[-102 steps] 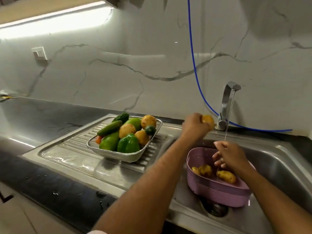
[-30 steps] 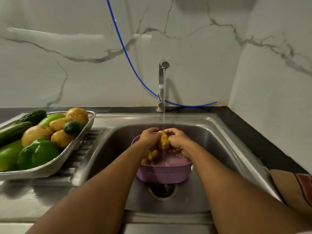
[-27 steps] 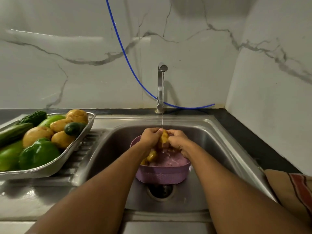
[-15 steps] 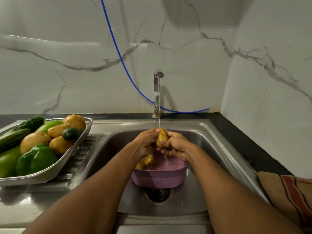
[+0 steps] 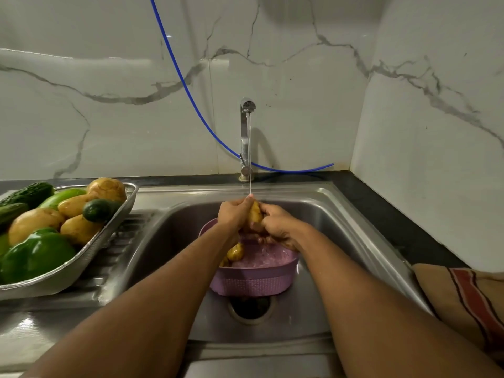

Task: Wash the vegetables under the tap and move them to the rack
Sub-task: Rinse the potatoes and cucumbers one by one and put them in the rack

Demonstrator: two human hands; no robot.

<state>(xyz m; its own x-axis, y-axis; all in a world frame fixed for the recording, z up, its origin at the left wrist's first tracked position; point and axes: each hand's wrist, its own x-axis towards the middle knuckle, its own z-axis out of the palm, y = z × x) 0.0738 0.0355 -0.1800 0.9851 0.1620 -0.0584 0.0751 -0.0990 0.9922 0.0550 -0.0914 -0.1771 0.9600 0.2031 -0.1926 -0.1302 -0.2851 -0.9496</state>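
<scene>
I have both hands round one potato (image 5: 255,214) under the stream from the tap (image 5: 247,137), at about 12 o'clock over the basket (image 5: 253,285) in the sink (image 5: 341,241). My left hand (image 5: 233,215) curls its fingers round the potato's left side and my right hand (image 5: 275,225) curls round the right and underside, so the potato is pinched between them with only its top showing. The water lands right where my hands meet.

In my judgement the job is mid-way at best. A couple of potatoes sit in the basket at its 9 o'clock side, and I cannot tell whether those are washed. At 9 o'clock from the sink, the tray (image 5: 81,264) on the drainboard holds peppers, cucumbers and more potatoes. This potato needs rinsing off and setting down before I reach for another.
</scene>
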